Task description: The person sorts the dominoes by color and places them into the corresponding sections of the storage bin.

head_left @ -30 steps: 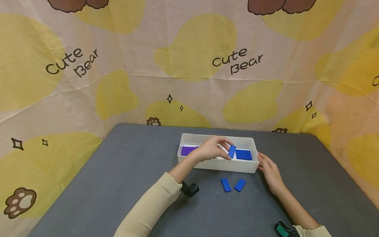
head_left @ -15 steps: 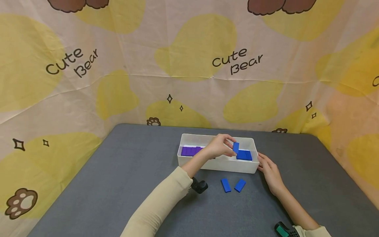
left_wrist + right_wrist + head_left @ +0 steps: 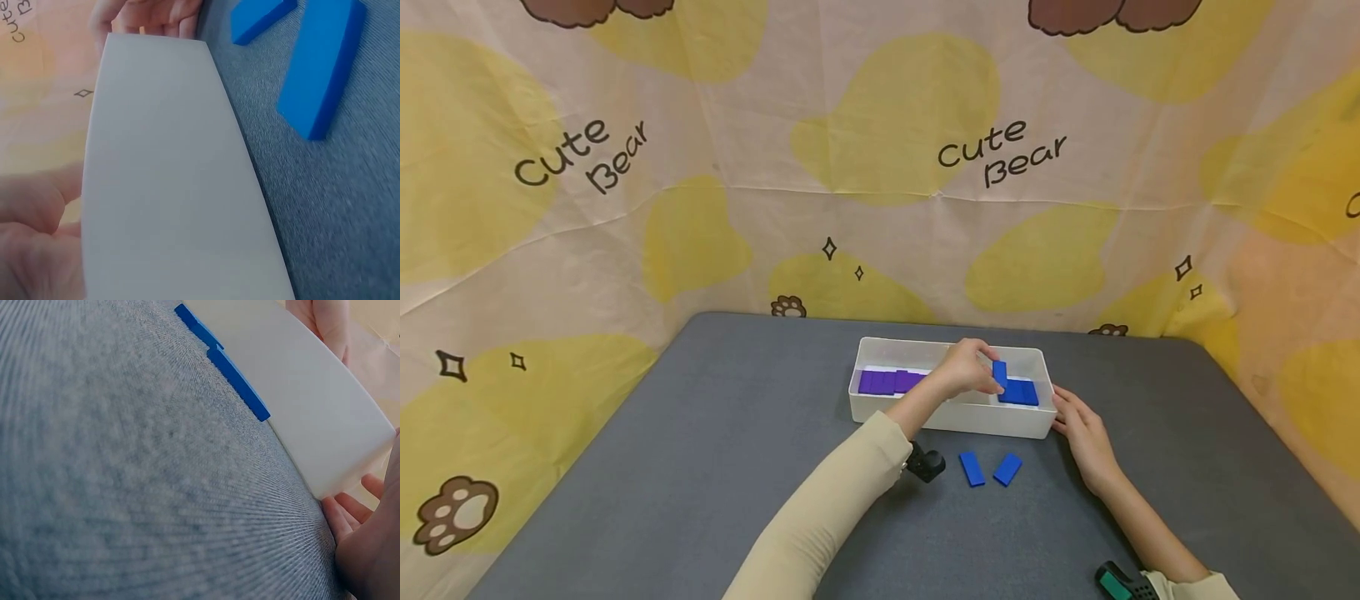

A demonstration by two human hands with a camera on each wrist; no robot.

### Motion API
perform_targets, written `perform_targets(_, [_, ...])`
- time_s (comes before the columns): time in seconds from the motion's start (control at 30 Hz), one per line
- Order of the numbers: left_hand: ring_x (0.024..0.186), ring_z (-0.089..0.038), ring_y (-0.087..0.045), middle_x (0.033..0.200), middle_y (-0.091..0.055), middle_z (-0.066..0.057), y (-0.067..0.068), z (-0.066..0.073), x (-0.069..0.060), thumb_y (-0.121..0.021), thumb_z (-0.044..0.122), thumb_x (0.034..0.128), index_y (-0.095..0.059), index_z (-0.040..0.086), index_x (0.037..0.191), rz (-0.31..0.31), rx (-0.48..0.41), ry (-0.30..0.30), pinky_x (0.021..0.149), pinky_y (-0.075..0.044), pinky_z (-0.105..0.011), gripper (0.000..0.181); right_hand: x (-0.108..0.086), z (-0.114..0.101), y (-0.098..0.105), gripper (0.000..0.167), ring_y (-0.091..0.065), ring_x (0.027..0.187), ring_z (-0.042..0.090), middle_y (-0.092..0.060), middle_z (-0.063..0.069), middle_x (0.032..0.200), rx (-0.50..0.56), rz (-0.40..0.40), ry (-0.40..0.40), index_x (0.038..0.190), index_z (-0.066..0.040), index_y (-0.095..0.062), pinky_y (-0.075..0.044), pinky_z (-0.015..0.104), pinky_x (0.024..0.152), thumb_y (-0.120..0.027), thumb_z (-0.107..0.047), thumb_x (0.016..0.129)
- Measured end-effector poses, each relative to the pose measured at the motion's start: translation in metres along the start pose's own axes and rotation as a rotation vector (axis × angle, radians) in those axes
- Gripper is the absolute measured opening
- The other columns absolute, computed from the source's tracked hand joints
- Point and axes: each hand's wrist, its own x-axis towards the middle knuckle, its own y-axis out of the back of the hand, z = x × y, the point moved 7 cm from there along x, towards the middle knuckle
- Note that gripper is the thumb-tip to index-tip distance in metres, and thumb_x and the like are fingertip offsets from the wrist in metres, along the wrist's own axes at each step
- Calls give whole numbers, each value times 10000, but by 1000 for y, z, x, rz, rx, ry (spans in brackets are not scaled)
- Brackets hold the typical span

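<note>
Over the white box (image 3: pixel 955 421), my left hand (image 3: pixel 964 369) pinches a blue block (image 3: pixel 1000 372) between thumb and fingers. The block stands tilted up, just above or touching a group of blue blocks (image 3: pixel 1021 392) lying in the box's right part. Purple blocks (image 3: pixel 880 382) lie side by side in its left part. My right hand (image 3: pixel 1086 437) rests against the box's right end with fingers extended; in the right wrist view its fingertips (image 3: pixel 337 519) touch the lower corner. In the left wrist view the box's wall hides the held block.
Two loose blue blocks, one on the left (image 3: pixel 972 469) and one on the right (image 3: pixel 1007 469), lie on the grey table (image 3: pixel 760 400) in front of the box. A patterned cloth (image 3: pixel 880 167) hangs behind the table.
My left hand has moved to the right inside the box with the blue block, bringing it over the blue group. More of the purple blocks shows now. My right hand stays put.
</note>
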Motion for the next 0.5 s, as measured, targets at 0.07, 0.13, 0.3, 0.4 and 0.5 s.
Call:
perform_targets(0.07, [756, -273, -772, 968, -673, -141, -3, 0, 2, -868, -108, 772, -670, -30, 1179, 14, -15, 34, 725, -643, -310, 460, 0, 0, 0, 608, -510, 981, -195, -374, 307, 1634, -2, -1, -2, 1612, 63, -332, -442, 30, 867, -310, -346, 1163])
perform_targets(0.13, [750, -293, -769, 986, -642, -146, -5, -1, 5, -862, -144, 755, -664, -40, 1149, 33, -35, 66, 703, -642, -300, 452, 0, 0, 1, 609, -507, 988, -191, -368, 302, 1640, -6, -2, -6, 1615, 58, -329, -440, 30, 869, -309, -350, 1163])
perform_targets(0.3, [617, -211, -676, 918, -617, -127, -10, -5, 11, -862, -173, 733, -667, -36, 1085, 69, -5, 116, 620, -622, -263, 426, 0, 1, 1, 610, -506, 995, -185, -359, 295, 1648, -9, -5, -9, 1620, 48, -327, -438, 30, 870, -306, -357, 1164])
perform_targets(0.4, [572, -152, -587, 857, -580, -101, -12, -8, 13, -863, -184, 716, -665, -35, 1050, 80, 15, 133, 591, -614, -258, 416, 0, 1, 1, 605, -511, 988, -193, -364, 300, 1643, -3, -4, -3, 1617, 52, -330, -442, 30, 869, -310, -348, 1164])
perform_targets(0.5, [582, -161, -575, 847, -568, -98, -14, -10, 14, -846, -216, 698, -656, -43, 1024, 92, 12, 142, 580, -615, -265, 415, 0, 1, 1, 602, -514, 982, -198, -369, 305, 1638, 0, -1, 3, 1614, 56, -334, -444, 29, 867, -311, -343, 1164])
